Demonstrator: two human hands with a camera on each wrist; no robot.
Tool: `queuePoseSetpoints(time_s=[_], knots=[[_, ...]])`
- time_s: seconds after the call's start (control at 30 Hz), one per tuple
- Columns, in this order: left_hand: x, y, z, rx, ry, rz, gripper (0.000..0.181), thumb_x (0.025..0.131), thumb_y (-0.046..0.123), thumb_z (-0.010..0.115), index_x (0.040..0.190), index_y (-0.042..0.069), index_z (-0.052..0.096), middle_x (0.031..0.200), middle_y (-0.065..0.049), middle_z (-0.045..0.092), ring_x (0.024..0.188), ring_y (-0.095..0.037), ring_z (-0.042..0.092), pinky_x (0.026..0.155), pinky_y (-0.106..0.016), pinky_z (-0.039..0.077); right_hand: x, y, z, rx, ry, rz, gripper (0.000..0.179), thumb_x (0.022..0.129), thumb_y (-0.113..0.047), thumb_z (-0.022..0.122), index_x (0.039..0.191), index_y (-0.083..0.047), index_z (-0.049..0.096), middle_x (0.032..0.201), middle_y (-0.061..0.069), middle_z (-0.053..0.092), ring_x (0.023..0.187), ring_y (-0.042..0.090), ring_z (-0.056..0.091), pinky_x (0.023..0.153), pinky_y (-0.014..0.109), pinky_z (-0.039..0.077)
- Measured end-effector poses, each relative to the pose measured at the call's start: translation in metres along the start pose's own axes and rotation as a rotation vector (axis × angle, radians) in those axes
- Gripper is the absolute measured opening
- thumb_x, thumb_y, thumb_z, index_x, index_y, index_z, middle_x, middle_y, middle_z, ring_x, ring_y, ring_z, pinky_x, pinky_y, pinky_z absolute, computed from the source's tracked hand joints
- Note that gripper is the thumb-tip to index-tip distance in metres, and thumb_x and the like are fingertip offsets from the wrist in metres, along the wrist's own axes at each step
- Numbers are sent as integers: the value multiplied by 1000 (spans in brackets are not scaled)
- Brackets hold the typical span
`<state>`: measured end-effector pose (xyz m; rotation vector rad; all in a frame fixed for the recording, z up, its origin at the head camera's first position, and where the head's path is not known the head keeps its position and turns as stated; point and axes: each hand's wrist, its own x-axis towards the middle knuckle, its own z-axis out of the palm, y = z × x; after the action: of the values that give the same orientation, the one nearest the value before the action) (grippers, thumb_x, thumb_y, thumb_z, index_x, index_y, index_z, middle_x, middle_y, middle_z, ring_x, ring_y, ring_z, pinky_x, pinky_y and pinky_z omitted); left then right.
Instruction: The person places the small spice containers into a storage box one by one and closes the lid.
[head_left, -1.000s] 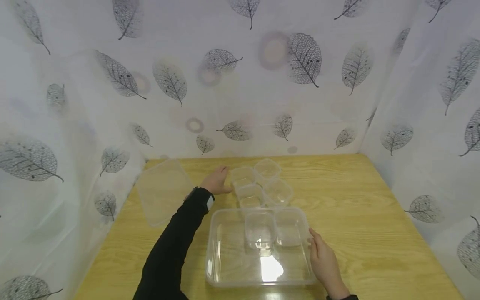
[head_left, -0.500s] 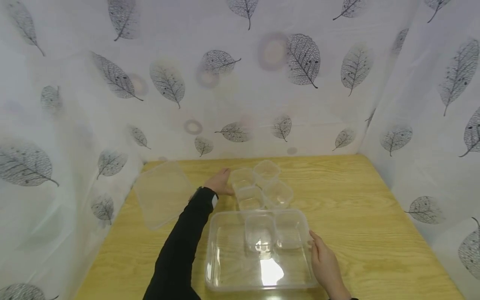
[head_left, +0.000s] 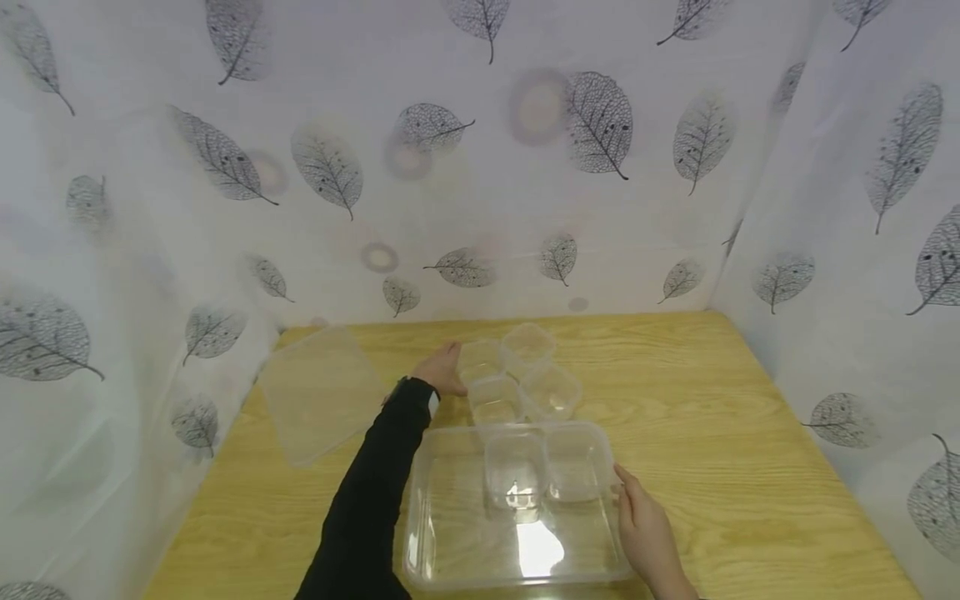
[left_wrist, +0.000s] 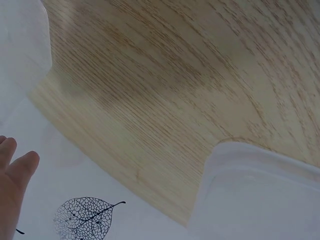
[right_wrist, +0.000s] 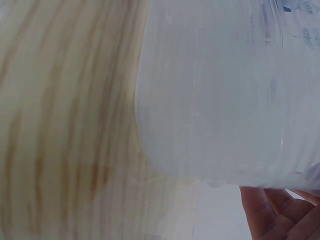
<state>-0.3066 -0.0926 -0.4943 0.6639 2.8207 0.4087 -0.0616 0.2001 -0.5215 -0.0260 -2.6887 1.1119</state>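
Two cups [head_left: 516, 471] in tub [head_left: 495, 581], four out. My left grip [head_left: 438, 371]'s loose beside those; right grip [head_left: 647, 529] touches tub, grasp unclear.

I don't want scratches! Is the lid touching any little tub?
Apart. The head view plainly shows the table and left hand between the lid and the nearest little tub.

- Left hand [head_left: 441, 372], below a dark sleeve [head_left: 363, 508]: just left of four clear cups [head_left: 551, 393], near the worktop's [head_left: 750, 467] far edge.
- Right hand [head_left: 647, 529]: fingers at the right side of a clear box [head_left: 453, 525] towards the near edge.
- Two more cups [head_left: 516, 473]: side by side in the box, by its far wall.
- Lid [head_left: 318, 396]: flat in the far-left corner.
- Leaf-print curtain [head_left: 480, 200]: behind the far edge.
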Motion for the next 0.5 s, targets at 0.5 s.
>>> queuePoseSetpoints(time_s=[0.5], knots=[[10, -6, 11, -28, -22, -14, 90, 72, 26, 69, 137, -7, 16, 142, -22, 17, 130, -29, 15, 104, -35, 17, 0, -2, 0, 10, -3, 21, 31, 90, 1, 39, 120, 7, 46, 92, 22, 62, 74, 29, 62, 64, 45, 49]])
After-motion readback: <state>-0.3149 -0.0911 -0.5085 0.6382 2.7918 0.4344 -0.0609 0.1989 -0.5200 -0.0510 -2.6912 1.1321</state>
